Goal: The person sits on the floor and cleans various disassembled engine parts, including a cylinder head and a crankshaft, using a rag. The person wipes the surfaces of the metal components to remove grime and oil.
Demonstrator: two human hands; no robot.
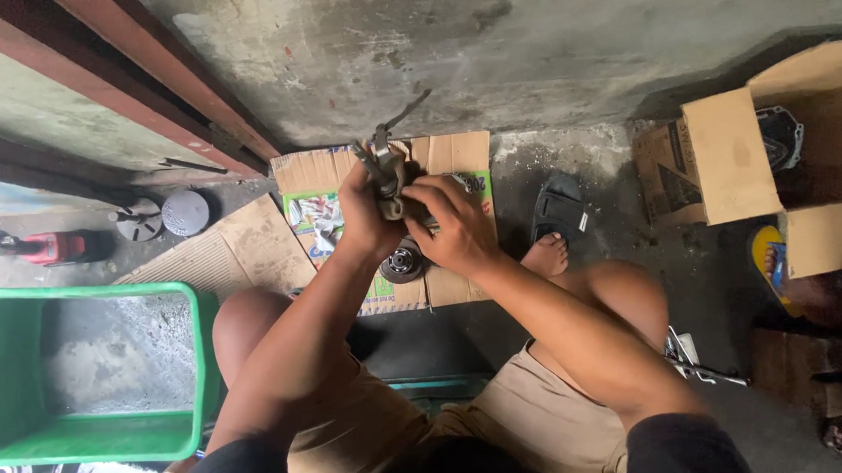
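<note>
Metal part (pixel 388 186), greasy and dark, sits clenched in both hands above the flattened cardboard (pixel 455 156) on the floor. Left hand (pixel 369 215) wraps it from the side; right hand (pixel 451 228) closes over it from the front. A round metal disc (pixel 402 263) lies just below them. A green crate (pixel 15 372) stands well apart, and an open cardboard box (pixel 726 156) stands near the wall.

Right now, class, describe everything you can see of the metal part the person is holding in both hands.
The metal part is a dark, greasy-looking grey piece with thin arms or levers sticking up from its top. It is held above flattened cardboard on the floor. The left hand grips it from the left, and the right hand wraps its lower right side, hiding most of the body. Its exact shape cannot be made out.
</note>
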